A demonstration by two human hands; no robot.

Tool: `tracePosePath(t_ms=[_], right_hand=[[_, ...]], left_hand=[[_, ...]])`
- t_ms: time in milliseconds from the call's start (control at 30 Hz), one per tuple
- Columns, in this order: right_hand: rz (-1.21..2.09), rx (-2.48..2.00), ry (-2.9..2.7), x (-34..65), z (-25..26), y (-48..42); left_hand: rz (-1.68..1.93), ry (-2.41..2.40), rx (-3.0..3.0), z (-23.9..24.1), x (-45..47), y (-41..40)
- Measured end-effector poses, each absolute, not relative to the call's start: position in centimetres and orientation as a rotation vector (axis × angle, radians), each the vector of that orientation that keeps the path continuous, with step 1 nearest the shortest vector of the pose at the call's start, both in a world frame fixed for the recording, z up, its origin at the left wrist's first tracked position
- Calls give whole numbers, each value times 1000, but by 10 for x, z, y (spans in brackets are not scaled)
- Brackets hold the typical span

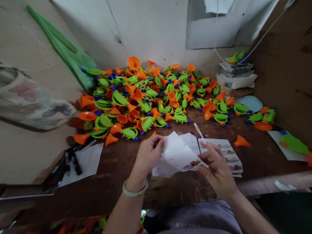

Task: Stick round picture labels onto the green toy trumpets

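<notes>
My left hand (pixel 149 154), with a pale bangle at its wrist, pinches a white sticker sheet (pixel 177 150) between thumb and fingers. A small brown printed picture shows near the sheet's lower right corner. My right hand (pixel 218 169) is closed around a slim white stick-like tool (pixel 199 131) that points up and away; its exact kind is unclear. The thumb and fingers of that hand also meet the sheet's right corner. Under and beside my hands lie more white papers, among them a stack of printed sheets (pixel 231 156) with rows of brown pictures.
A large pile of green and orange horn-shaped plastic toys (pixel 146 94) covers the back of the brown table (pixel 109 169). A loose orange cone (pixel 242 141) and a blue dish (pixel 251 103) are at right. Pens (pixel 76 162) lie at left; a paper stack (pixel 236 74) stands at back right.
</notes>
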State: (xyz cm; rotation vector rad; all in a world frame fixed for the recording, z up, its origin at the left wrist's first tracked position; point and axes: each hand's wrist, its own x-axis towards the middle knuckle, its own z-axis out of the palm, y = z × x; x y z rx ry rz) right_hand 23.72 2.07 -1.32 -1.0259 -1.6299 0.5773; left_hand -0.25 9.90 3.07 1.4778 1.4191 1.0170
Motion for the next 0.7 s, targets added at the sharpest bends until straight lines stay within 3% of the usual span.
tracePosePath(t_ms=[700], right_hand=[[52, -879, -1826, 238, -8, 32]], left_hand=[[775, 1480, 1605, 8, 6, 114]])
